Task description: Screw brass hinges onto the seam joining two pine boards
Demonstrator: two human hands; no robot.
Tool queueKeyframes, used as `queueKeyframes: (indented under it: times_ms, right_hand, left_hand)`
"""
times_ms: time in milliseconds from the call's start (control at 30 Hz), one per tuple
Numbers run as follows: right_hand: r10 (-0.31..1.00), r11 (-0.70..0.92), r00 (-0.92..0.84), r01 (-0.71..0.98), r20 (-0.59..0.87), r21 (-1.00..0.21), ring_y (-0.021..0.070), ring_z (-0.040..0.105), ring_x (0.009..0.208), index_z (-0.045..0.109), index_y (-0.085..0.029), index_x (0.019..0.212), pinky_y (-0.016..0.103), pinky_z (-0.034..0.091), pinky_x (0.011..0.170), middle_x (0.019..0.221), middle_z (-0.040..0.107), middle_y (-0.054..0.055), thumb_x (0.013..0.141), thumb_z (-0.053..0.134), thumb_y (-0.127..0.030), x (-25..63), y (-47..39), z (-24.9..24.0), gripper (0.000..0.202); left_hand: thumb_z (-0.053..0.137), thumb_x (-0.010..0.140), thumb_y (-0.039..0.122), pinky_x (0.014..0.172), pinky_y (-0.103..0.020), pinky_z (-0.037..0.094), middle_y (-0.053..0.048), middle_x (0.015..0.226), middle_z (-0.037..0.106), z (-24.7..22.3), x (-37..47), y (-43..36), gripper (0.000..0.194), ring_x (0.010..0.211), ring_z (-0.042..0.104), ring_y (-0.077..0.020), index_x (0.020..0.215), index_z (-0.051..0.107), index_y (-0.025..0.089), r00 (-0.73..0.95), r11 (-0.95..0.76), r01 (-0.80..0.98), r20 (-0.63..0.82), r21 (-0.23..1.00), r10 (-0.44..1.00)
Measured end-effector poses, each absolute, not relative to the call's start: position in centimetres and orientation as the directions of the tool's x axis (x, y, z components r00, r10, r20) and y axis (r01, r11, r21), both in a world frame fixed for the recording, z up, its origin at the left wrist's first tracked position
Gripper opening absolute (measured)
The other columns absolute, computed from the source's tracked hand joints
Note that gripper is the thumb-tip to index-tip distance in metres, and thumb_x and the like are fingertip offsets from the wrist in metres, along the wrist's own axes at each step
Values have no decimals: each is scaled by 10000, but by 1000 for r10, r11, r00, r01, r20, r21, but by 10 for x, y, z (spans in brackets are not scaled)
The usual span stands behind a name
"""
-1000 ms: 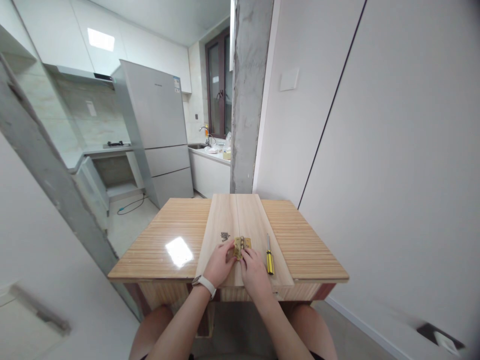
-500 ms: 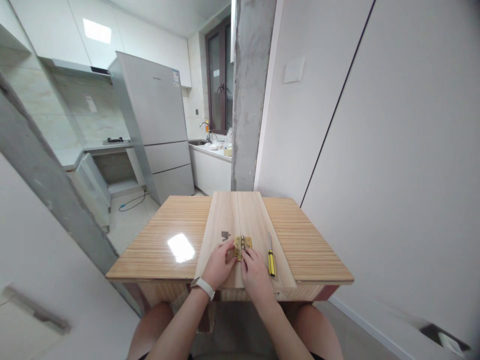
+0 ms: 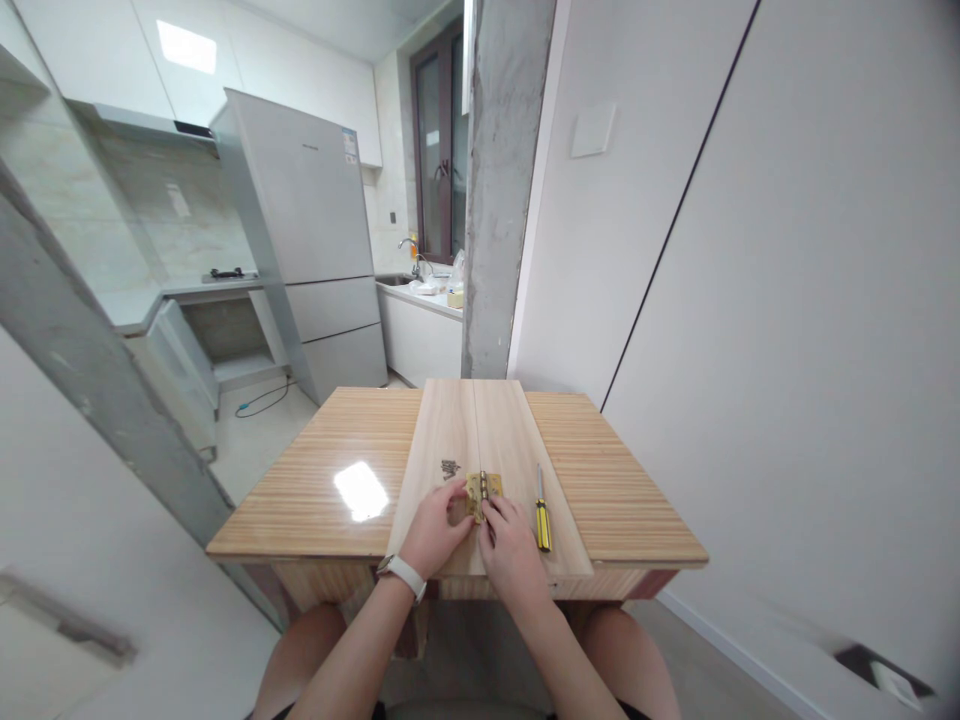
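Note:
A brass hinge (image 3: 484,484) lies unfolded across the seam between two pale boards (image 3: 496,420). My left hand (image 3: 436,525) grips the hinge's left edge between thumb and fingers. From the near right side, my right hand (image 3: 511,545) presses its closed fingers on the hinge by the pin. Several small dark screws (image 3: 450,468) lie in a cluster on the left board, just beyond my left fingers. To the right of my right hand, a screwdriver (image 3: 543,520) with a yellow and black handle rests on the right board, its tip pointing away from me.
The boards lie across a striped wooden table (image 3: 322,480) in front of my knees. Behind it stand a grey fridge (image 3: 311,210) and a counter with a sink (image 3: 396,281). A white wall (image 3: 750,300) rises on the right.
The view has shifted slightly. Both hands remain at the hinge, with hardly any change in their grip; screws and screwdriver lie as before.

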State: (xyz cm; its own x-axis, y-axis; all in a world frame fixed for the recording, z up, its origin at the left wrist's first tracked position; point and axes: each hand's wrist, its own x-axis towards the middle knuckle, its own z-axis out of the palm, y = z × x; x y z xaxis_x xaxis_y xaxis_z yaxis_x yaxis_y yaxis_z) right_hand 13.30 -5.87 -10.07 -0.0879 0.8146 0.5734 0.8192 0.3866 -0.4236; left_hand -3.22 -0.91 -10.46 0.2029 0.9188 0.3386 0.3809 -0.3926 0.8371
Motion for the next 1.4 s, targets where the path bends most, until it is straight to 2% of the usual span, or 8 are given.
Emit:
queueKeyframes:
  times_ms: [600, 1400]
  right_hand:
    - [811, 372, -78, 833, 579, -409, 261, 588, 1155, 712, -175, 1208, 432, 508, 1031, 1189, 665, 129, 921, 528, -111, 132, -59, -102, 347]
    - [819, 396, -83, 797, 567, -455, 257, 585, 1166, 705, -204, 1197, 434, 500, 1036, 1185, 671, 110, 937, 508, -104, 133, -62, -96, 341]
  left_hand:
    - [738, 761, 129, 1009, -406, 540, -96, 1205, 693, -102, -33, -10, 609, 1112, 672, -211, 1349, 611, 228, 205, -383, 371, 328, 846, 922]
    - [758, 754, 128, 1011, -425, 542, -98, 1188, 707, -99, -32, -11, 622, 1103, 680, -217, 1351, 606, 215, 208, -399, 380, 343, 834, 916]
